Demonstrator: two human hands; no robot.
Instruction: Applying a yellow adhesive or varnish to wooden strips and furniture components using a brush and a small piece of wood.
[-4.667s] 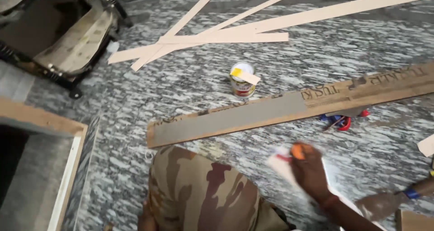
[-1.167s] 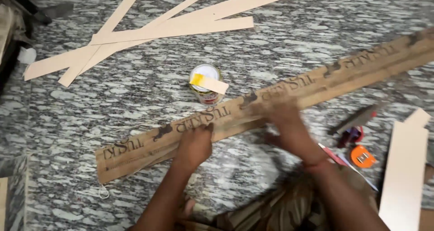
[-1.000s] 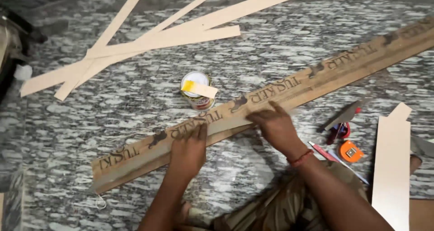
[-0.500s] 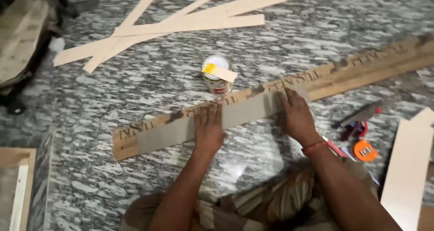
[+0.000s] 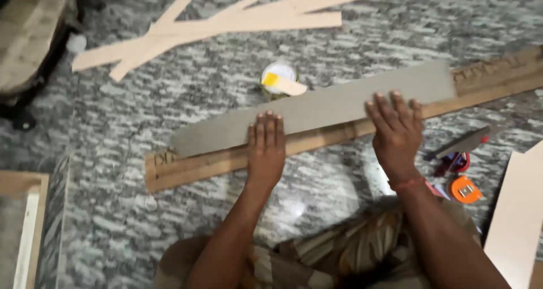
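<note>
Grey speckled granite floor (image 5: 169, 96), person seated on it, camera looking down over both forearms.

Grey laminate strip (image 5: 317, 108) lies along the upper face of a long wooden plank (image 5: 226, 162), which runs diagonally across the floor. Strip covers most of the plank's width; a bare band of wood shows on the near edge.

Left hand (image 5: 266, 147): palm flat, fingers together and extended, tips on the strip's near edge, heel on bare wood. Pressing down, not pinching anything.
Right hand (image 5: 397, 132): fingers slightly spread, flat on the strip further toward its far end, thumb side over the bare band. Also pressing, nothing grasped.

Just beyond the left fingertips: small open tin (image 5: 278, 77) with a yellow-tipped spatula (image 5: 283, 84) across its rim. Beside the right wrist: orange tape measure (image 5: 465, 190), red-handled tool (image 5: 452, 162). Past the tin, well apart: 3 or more pale veneer strips (image 5: 226, 23), crossed.

Risks, as judged: uneven palm pressure could skew the strip off the plank's line; unpressed left end may lift or trap air; a forward shove could knock the tin.
</note>
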